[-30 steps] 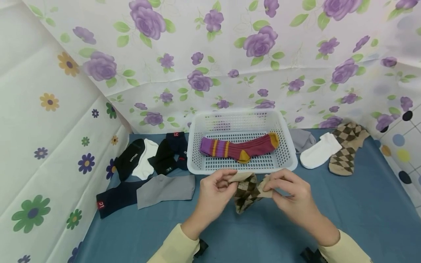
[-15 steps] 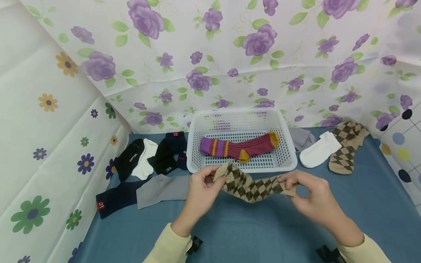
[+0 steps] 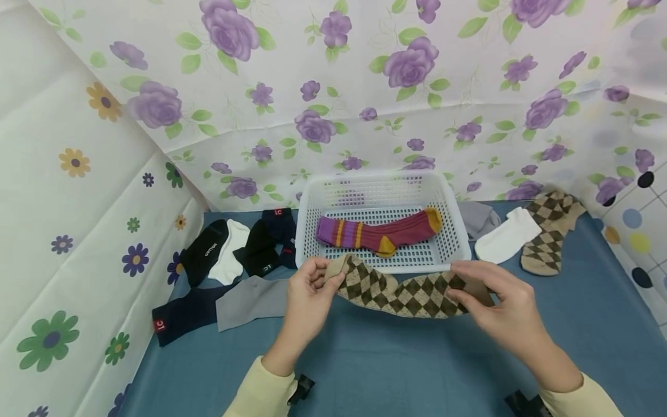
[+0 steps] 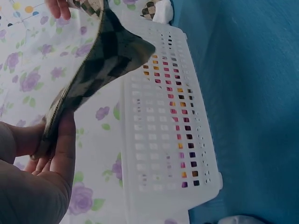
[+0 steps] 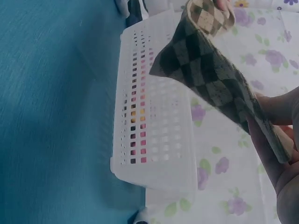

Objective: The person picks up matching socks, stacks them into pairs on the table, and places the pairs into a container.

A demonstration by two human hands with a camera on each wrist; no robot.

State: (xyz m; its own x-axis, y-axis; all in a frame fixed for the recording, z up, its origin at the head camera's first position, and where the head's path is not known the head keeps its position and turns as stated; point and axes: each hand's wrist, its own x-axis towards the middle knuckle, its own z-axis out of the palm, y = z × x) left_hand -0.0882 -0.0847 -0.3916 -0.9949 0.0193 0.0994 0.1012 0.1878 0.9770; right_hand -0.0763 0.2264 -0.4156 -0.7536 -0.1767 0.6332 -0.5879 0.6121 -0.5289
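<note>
A beige and dark-brown diamond-patterned sock (image 3: pixel 398 292) is stretched sideways in the air, just in front of the white basket. My left hand (image 3: pixel 311 298) pinches its left end between thumb and fingers. At the other end, my right hand (image 3: pixel 502 313) grips it with the thumb in front and the fingers behind. The sock's middle sags, as the left wrist view shows with the sock (image 4: pixel 100 65) hanging between both hands. Inside the white plastic basket (image 3: pixel 458 231) lies a purple and maroon striped sock (image 3: pixel 375 231) with mustard heel and toe.
Left of the basket lie a black sock (image 3: pixel 205 252), a white sock (image 3: pixel 231 252), other dark socks (image 3: pixel 259 249), a navy sock (image 3: pixel 184 313) and a grey sock (image 3: pixel 255 304). To its right are a grey sock (image 3: pixel 478 220), a white sock (image 3: pixel 505 237) and a diamond-patterned sock (image 3: pixel 544 249).
The bunched diamond-patterned sock has been pulled out lengthwise. My hands have moved apart, the left one leftward and the right one rightward, each holding an end.
</note>
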